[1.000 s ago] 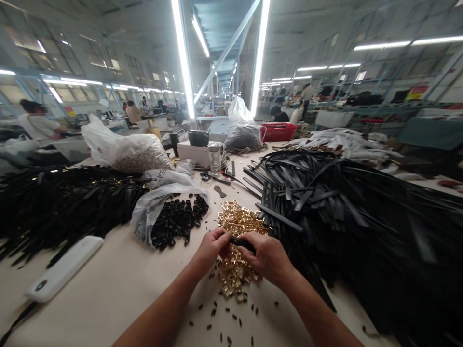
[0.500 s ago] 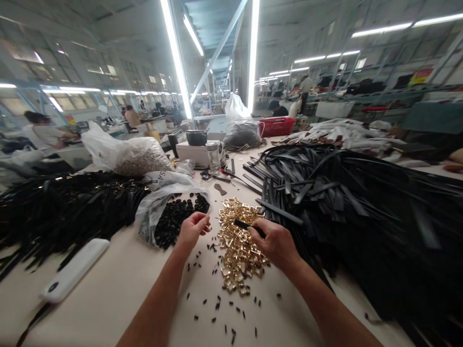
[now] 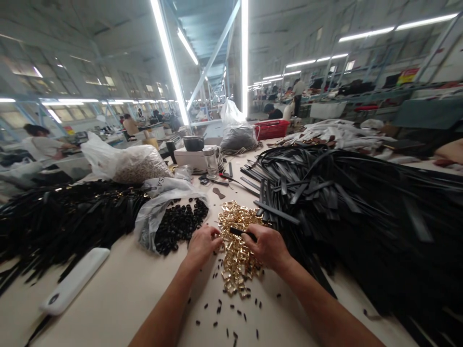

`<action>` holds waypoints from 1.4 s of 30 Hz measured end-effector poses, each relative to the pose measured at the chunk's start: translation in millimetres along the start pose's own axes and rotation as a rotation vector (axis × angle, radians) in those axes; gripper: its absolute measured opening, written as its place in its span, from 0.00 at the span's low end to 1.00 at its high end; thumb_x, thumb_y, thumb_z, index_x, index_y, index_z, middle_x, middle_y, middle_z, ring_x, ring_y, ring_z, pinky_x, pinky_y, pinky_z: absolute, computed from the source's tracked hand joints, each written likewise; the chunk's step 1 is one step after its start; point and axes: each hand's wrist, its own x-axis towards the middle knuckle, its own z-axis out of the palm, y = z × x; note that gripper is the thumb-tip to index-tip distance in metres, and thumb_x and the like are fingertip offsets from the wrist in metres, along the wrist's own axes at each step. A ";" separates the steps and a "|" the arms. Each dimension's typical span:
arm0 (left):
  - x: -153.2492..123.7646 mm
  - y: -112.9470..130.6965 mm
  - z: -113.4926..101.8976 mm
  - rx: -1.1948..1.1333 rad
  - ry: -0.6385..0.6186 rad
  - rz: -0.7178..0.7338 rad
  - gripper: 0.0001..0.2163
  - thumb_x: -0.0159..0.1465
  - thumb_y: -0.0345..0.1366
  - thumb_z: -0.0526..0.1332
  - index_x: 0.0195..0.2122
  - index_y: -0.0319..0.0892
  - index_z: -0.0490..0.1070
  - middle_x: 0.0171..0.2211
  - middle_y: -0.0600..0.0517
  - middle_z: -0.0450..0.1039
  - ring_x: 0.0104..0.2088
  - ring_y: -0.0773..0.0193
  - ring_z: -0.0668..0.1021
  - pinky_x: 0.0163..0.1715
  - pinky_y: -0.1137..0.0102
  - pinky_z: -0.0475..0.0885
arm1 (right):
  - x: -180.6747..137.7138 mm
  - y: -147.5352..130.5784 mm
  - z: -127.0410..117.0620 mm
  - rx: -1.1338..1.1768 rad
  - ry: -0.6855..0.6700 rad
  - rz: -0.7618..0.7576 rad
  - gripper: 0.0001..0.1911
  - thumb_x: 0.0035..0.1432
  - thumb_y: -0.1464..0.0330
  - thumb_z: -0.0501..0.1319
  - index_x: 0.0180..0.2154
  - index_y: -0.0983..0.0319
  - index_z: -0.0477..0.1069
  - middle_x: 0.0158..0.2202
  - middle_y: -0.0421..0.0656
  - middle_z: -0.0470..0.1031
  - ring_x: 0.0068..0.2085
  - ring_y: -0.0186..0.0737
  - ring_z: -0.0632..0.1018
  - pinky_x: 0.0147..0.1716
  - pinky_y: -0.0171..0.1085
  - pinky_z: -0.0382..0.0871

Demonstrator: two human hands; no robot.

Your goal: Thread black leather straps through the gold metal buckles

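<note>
Pinching black strap (image 3: 237,232): right hand (image 3: 268,245); left hand (image 3: 202,245), hold unclear, at edge of buckles (image 3: 234,270).

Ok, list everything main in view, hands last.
Table: one, cream, foreground
Fittings: many, gold, centre
Open bag: one, translucent, left
Loops: many, black, by open bag
Small bits: many, black, nearest
Strap heaps: two, black, left and right
Device: one, white, lower left
Flat piece: one, brown, centre
Box: one, whitish, back
Cup: one, dark, atop box
Jar: one, clear, beside box
Filled bags: two, translucent, back
Basket: one, red, back
Loose heap: one, white, back right
Co-workers: several, background
Lights: several, white, overhead
Left hand: one, by fittings
Right hand: one, fingers gripping black strip
</note>
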 end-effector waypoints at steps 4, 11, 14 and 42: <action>0.5 -0.7 5.0 -0.082 0.015 -0.014 0.03 0.54 0.34 0.62 0.29 0.43 0.75 0.28 0.53 0.74 0.30 0.63 0.73 0.32 0.71 0.63 | 0.2 -1.3 -0.2 -0.007 -0.016 0.025 0.11 0.60 0.63 0.55 0.27 0.60 0.68 0.26 0.40 0.74 0.28 0.36 0.73 0.27 0.33 0.53; -2.9 7.6 7.1 -0.091 -0.015 0.010 0.02 0.52 0.29 0.60 0.25 0.42 0.71 0.25 0.54 0.72 0.27 0.65 0.71 0.27 0.72 0.61 | -0.1 1.8 2.2 0.018 -0.022 0.019 0.11 0.60 0.63 0.55 0.30 0.60 0.70 0.29 0.40 0.76 0.30 0.36 0.74 0.28 0.33 0.55; -6.4 11.2 3.6 -0.104 -0.055 0.112 0.03 0.53 0.31 0.61 0.24 0.42 0.72 0.25 0.53 0.71 0.28 0.64 0.71 0.29 0.71 0.62 | 0.2 3.2 3.2 0.018 -0.019 0.026 0.10 0.60 0.63 0.55 0.29 0.60 0.70 0.28 0.40 0.76 0.29 0.36 0.74 0.28 0.33 0.55; -8.5 19.8 8.3 -1.500 -0.178 -0.398 0.14 0.48 0.37 0.73 0.28 0.37 0.70 0.23 0.54 0.73 0.21 0.75 0.75 0.19 0.83 0.67 | -2.4 -7.1 5.1 0.506 -0.041 0.044 0.11 0.59 0.67 0.54 0.37 0.59 0.75 0.31 0.39 0.76 0.31 0.35 0.74 0.31 0.32 0.62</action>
